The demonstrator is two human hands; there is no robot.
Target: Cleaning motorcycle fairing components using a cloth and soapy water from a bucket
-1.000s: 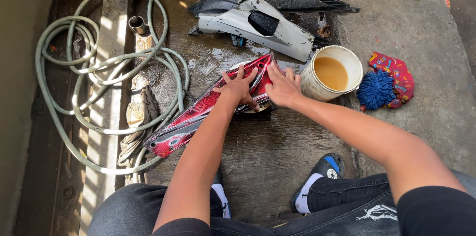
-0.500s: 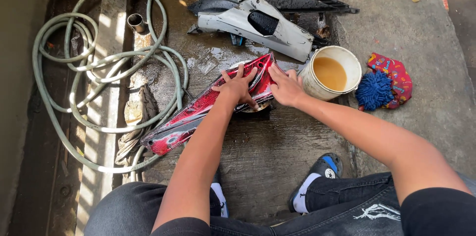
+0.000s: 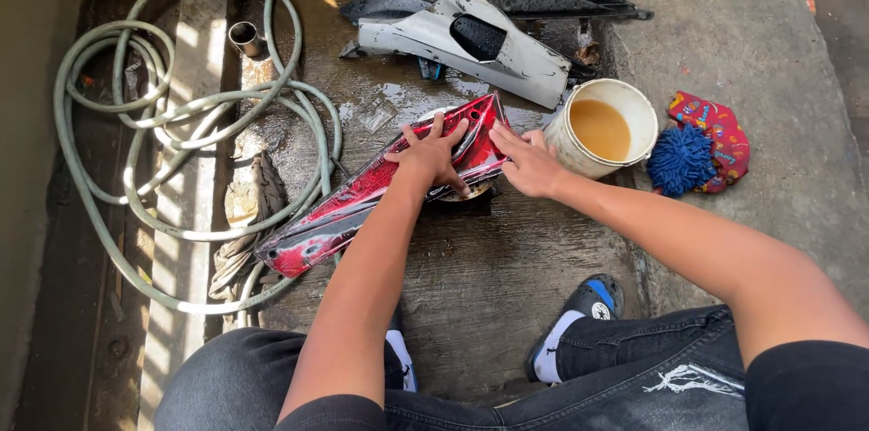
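A long red glossy body panel lies tilted on the wet concrete, its pointed end toward the upper right. My left hand presses flat on its upper part with the fingers spread. My right hand rests on the panel's right edge, fingers spread, next to a white bucket of murky brown water. Neither hand wraps around anything.
A white and black pile of body panels lies behind. A coiled grey-green hose and a dirty rag are on the left. A blue mop mitt on a red patterned cloth sits right of the bucket. My shoe is below.
My right hand has slid slightly down and right along the panel's edge. The left hand stays put; the view shifted a little.
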